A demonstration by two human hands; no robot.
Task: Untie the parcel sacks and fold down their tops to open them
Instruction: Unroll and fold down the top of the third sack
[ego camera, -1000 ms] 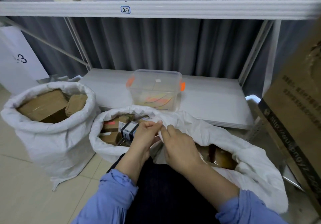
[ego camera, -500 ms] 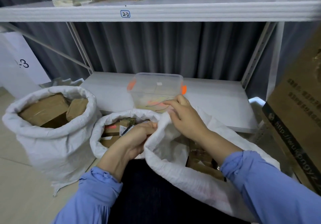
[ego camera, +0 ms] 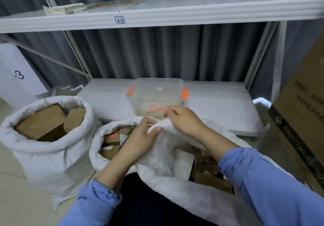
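Three white woven parcel sacks stand on the floor before me. The left sack (ego camera: 52, 162) has its top rolled down, showing brown boxes. The middle sack (ego camera: 98, 148) is also rolled open over small parcels. The right sack (ego camera: 184, 196) lies across my lap side, its mouth open over brown parcels. My left hand (ego camera: 138, 139) and my right hand (ego camera: 184, 120) both pinch the raised far edge of the right sack's top, close together, just in front of a clear tub.
A clear plastic tub (ego camera: 157, 96) with orange clips sits on the low white shelf (ego camera: 219, 106). An upper shelf (ego camera: 157, 15) marked 2-2 spans overhead. A large cardboard box (ego camera: 301, 120) stands at the right. Grey curtain hangs behind.
The right sack's top edge has been lifted up and away from me. My right hand rose toward the tub, and my left hand followed up to meet it on the fabric.
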